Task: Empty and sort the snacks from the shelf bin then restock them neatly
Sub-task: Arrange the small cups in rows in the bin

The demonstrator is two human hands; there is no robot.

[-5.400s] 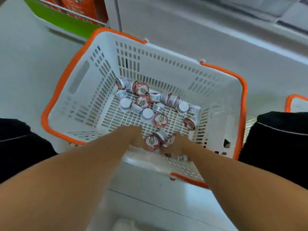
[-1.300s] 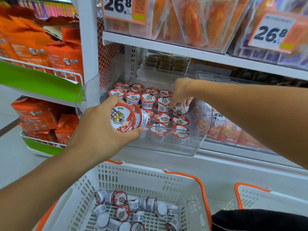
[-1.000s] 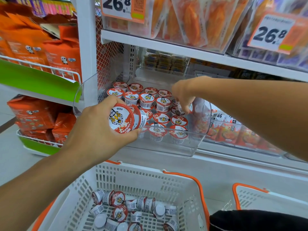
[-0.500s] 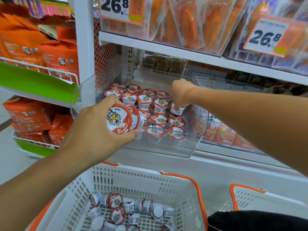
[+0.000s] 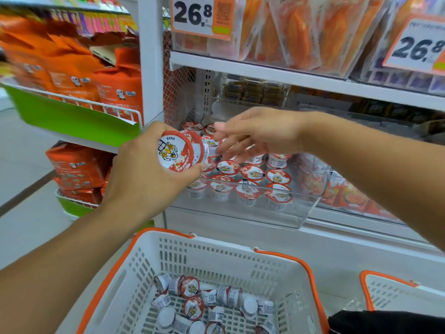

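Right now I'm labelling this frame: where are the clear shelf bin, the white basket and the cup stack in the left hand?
clear shelf bin (image 5: 284, 216), head view, front wall.
white basket (image 5: 216, 255), head view, back wall.
cup stack (image 5: 174, 151), head view, front lid.

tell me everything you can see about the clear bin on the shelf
The clear bin is a see-through plastic tray with a low front wall, sitting on the white shelf below the price tags and jutting past its edge. Inside stand rows of small snack cups, upright, red-and-white tiger lids up, filling its front and middle. The right hand reaches over it, fingers loose; the left hand grips more cups before its left corner.
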